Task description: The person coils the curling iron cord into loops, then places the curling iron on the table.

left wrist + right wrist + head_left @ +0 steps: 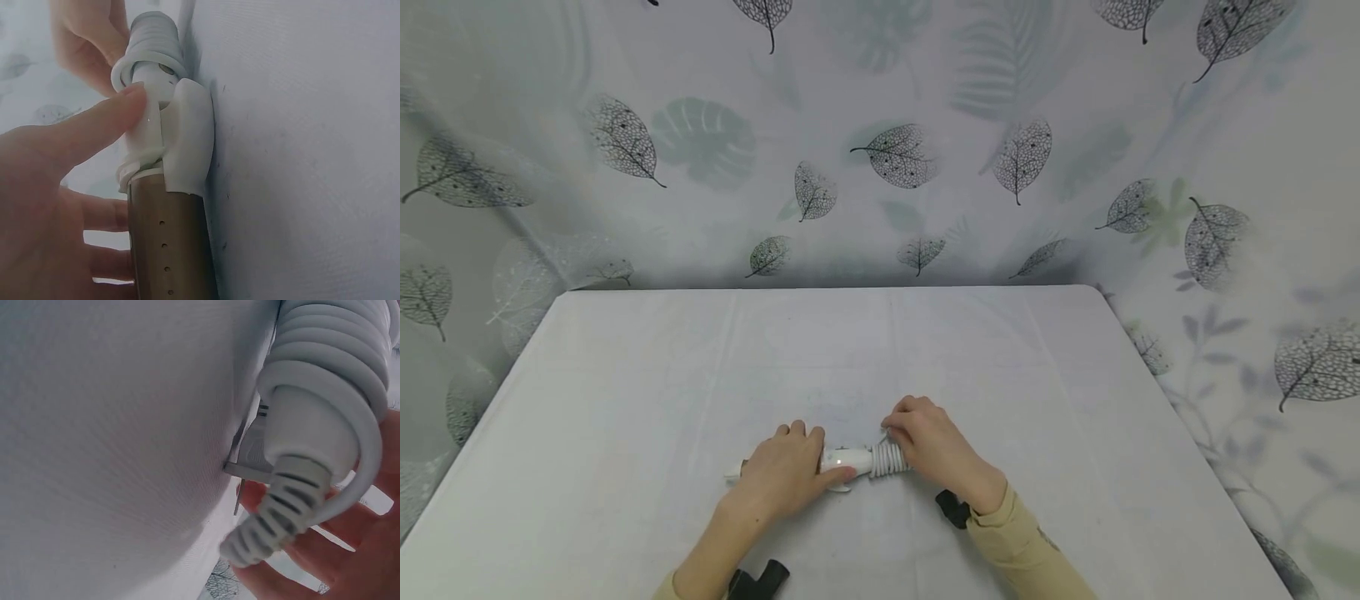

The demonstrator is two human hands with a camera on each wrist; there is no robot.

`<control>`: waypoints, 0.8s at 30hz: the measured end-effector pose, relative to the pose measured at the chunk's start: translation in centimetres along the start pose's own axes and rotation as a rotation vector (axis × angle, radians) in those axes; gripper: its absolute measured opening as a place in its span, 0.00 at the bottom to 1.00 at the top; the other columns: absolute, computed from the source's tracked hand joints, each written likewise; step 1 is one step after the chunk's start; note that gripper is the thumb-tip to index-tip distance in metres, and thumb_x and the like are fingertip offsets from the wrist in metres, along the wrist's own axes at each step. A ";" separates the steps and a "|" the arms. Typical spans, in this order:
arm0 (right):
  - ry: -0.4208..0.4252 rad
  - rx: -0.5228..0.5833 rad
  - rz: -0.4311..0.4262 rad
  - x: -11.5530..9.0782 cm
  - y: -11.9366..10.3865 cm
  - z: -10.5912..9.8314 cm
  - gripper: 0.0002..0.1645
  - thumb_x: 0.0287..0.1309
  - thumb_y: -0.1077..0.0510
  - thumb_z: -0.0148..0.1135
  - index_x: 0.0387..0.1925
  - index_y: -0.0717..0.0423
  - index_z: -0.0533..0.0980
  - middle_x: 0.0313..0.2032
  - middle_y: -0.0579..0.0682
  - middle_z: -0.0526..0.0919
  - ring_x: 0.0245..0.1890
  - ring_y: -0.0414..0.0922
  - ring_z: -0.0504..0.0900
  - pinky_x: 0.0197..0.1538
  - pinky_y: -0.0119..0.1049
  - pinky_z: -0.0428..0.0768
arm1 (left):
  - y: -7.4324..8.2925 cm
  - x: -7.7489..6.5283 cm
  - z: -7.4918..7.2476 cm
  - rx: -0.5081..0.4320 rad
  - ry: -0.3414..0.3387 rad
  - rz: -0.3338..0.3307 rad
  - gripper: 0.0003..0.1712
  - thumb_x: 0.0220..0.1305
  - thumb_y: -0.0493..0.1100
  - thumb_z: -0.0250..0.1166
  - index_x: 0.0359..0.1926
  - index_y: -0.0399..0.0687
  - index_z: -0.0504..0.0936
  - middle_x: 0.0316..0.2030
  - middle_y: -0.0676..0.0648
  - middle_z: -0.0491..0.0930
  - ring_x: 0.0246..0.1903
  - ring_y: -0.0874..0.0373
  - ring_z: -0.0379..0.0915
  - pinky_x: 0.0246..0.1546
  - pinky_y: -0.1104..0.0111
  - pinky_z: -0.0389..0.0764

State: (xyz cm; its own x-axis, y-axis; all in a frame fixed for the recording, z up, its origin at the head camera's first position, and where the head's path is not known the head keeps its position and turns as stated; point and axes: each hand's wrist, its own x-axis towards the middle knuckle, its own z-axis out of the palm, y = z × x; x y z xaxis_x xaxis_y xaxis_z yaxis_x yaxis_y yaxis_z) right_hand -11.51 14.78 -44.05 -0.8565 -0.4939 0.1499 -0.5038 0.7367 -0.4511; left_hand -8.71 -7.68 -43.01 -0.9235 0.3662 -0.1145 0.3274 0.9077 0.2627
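A curling iron [847, 458] with a white handle and a brown barrel [172, 244] lies on the white-covered table. My left hand [782, 471] grips it where handle and barrel meet, its thumb on the white part and its fingers along the barrel's far side. A white power cord [889, 459] is wound in several tight turns round the handle's right end. There my right hand [936, 442] has curled fingers at the cord's loose end. In the right wrist view, the plug [253, 447] with metal prongs shows behind the handle, beside those fingers, partly hidden. A ribbed cord sleeve [275, 512] sticks out of the handle's end.
The white tablecloth [820, 358] stretches around the hands to a back edge against a leaf-patterned curtain [880, 100]. Black fittings show by the right wrist [953, 508] and below the left forearm [760, 581].
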 end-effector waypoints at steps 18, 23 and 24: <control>0.012 -0.036 -0.050 -0.1 0.4 -0.3 0.10 0.70 0.58 0.59 0.41 0.57 0.84 0.44 0.53 0.84 0.44 0.51 0.81 0.49 0.50 0.78 | -0.3 -0.3 -0.5 -0.023 0.014 0.018 0.36 0.58 0.72 0.64 0.38 0.41 0.78 0.28 0.45 0.71 0.30 0.50 0.69 0.32 0.54 0.75; 0.016 0.009 0.012 0.0 0.7 -1.5 0.13 0.72 0.56 0.56 0.46 0.59 0.83 0.48 0.54 0.83 0.49 0.52 0.81 0.54 0.52 0.76 | -0.7 0.0 -1.0 -0.078 0.047 -0.019 0.35 0.64 0.72 0.58 0.44 0.43 0.79 0.38 0.43 0.74 0.40 0.46 0.71 0.42 0.51 0.75; 0.025 0.017 0.025 -0.1 0.8 -1.9 0.15 0.73 0.55 0.55 0.48 0.60 0.82 0.49 0.55 0.83 0.50 0.53 0.81 0.55 0.53 0.75 | -0.9 0.1 -1.1 -0.105 0.065 -0.029 0.36 0.66 0.72 0.56 0.48 0.42 0.79 0.43 0.42 0.75 0.44 0.45 0.72 0.46 0.49 0.74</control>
State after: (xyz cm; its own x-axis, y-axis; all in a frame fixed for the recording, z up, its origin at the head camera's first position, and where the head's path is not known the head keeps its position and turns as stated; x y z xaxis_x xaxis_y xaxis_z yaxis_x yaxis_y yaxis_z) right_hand -12.09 16.28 -42.75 -0.8712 -0.4639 0.1604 -0.4807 0.7404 -0.4698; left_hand -9.31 -8.73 -42.16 -0.9442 0.3235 -0.0624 0.2810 0.8897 0.3598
